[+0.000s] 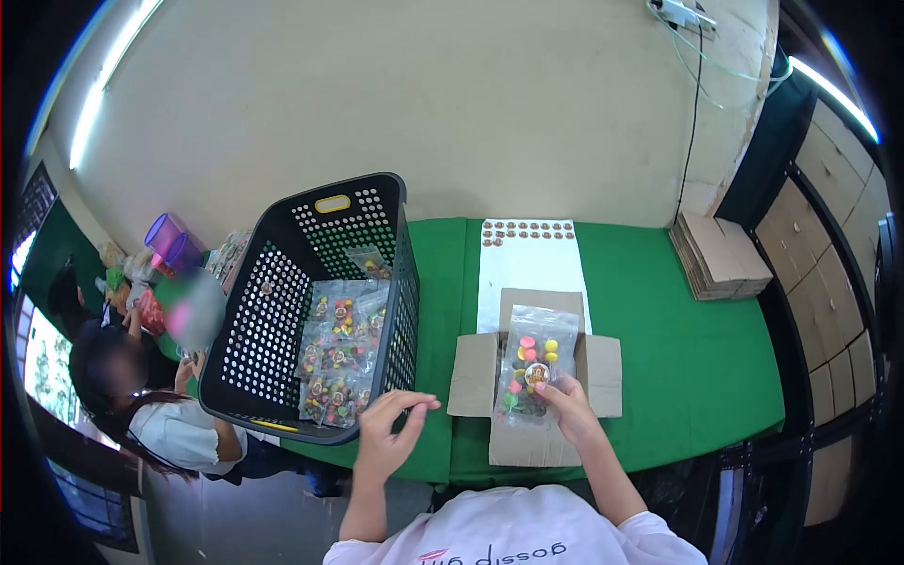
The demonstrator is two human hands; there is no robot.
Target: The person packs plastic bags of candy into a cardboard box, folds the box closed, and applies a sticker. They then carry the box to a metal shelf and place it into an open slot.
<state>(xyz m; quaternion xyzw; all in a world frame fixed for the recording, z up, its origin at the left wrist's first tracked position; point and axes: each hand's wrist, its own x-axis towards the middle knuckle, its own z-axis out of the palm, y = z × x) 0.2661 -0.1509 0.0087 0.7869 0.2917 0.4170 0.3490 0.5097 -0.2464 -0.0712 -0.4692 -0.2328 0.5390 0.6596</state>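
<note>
Right hand (pixel 568 400) pinches clear candy bag (pixel 535 363) over flattened cardboard box (pixel 603 375) on table (pixel 678 348); left hand (pixel 388 433) empty, fingers loosely curled. Shirt print, mirrored, possibly "gossip girl".

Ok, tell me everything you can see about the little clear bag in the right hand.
The clear bag is a small see-through plastic pouch, apparently sealed, filled with small round pieces in pink, yellow, orange and green. A round brown-and-white sticker sits on its front. It lies roughly upright over the open cardboard box on the green table. The right hand pinches its lower right edge; the left hand is apart from it.
</note>
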